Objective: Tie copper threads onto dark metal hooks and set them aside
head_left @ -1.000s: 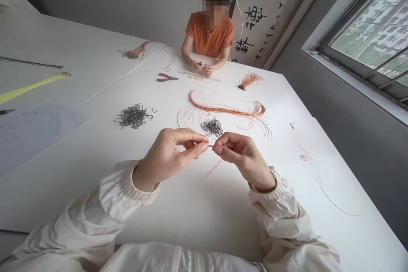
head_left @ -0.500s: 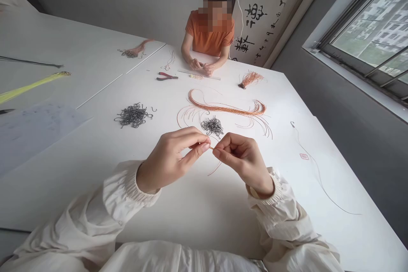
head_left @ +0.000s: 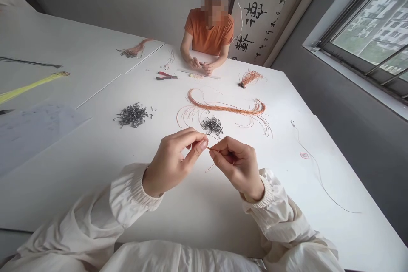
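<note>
Left thumb and forefinger are pressed together, pinching a thin copper-coloured strand. Remaining fingers of the left hand are curled in. Right thumb and forefinger are likewise closed on the strand, the right hand being held just across from the left with a short gap between. The strand is held taut-looking in the air between both pinches, just on the near side of the central heap of dark wire hooks, not touching it; a loose tail of it is seen dropping below the hands.

Gathered cream cuffs are seen nearer than the heap, on both wrists. A long bundle of copper-coloured strands lies on the white table, partly around and beyond the heap. A second hook heap is placed to its left. Red-handled pliers and a ruler lie well beyond it, with a short tied tuft of strands beyond it to the right. A single hook on a long line lies well right of it. A co-worker's hands are seen far beyond it, next to the ruler; anything held there is too small to tell.
</note>
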Demonstrator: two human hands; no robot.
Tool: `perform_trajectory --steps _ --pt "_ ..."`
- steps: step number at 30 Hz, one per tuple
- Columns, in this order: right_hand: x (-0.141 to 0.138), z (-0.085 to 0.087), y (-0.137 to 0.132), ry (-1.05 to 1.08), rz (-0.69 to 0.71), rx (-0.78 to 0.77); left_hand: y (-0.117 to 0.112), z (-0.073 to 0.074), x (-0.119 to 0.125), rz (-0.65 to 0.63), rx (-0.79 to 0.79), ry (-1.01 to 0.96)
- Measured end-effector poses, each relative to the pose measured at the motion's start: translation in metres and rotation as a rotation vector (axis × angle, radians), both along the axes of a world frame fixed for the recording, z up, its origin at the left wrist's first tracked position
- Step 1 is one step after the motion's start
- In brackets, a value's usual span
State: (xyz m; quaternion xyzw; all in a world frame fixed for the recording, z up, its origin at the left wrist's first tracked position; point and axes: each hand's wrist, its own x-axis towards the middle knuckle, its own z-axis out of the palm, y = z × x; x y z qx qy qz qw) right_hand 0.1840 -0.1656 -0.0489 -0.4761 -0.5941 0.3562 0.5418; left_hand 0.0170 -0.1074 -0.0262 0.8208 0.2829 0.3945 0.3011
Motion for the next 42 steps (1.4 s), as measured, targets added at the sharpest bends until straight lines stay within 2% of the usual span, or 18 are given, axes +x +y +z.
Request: perform_trajectory --steps 4,10,16,22,26,28,31,34,39,42 --pt "0.004 0.002 -0.001 0.085 0.019 -0.047 0.004 0.003 -0.002 -0.067 -0.042 0.004" --pt "0.006 0.004 0.0 0.133 0.049 -0.072 0.006 0.003 -0.003 -0.149 0.177 -0.025" --pt "0.0 0.001 -0.001 0.023 -0.008 0.017 0.004 0.001 -0.002 -0.102 0.19 0.099" --pt "0.005 0.005 -0.001 0.138 0.013 -0.055 0.006 0.004 -0.002 -0.16 0.224 -0.027" --pt "0.008 0.007 -0.001 0.178 0.018 -0.064 0.008 0.003 -0.004 -0.113 0.31 -0.12" --pt "0.008 0.007 -0.001 0.191 0.028 -0.077 0.01 0.002 -0.006 -0.08 0.339 -0.118" --pt "0.008 0.007 -0.001 0.206 0.037 -0.095 0.013 0.003 -0.007 -0.117 0.352 -0.058" --pt "0.01 0.007 0.0 0.228 0.075 -0.117 0.015 0.004 -0.007 -0.178 0.35 -0.014" --pt "0.019 0.009 0.003 0.249 0.219 -0.177 0.018 0.005 -0.007 -0.22 0.365 0.02" --pt "0.022 0.009 0.004 0.251 0.238 -0.192 0.02 0.004 -0.008 -0.242 0.391 0.012"
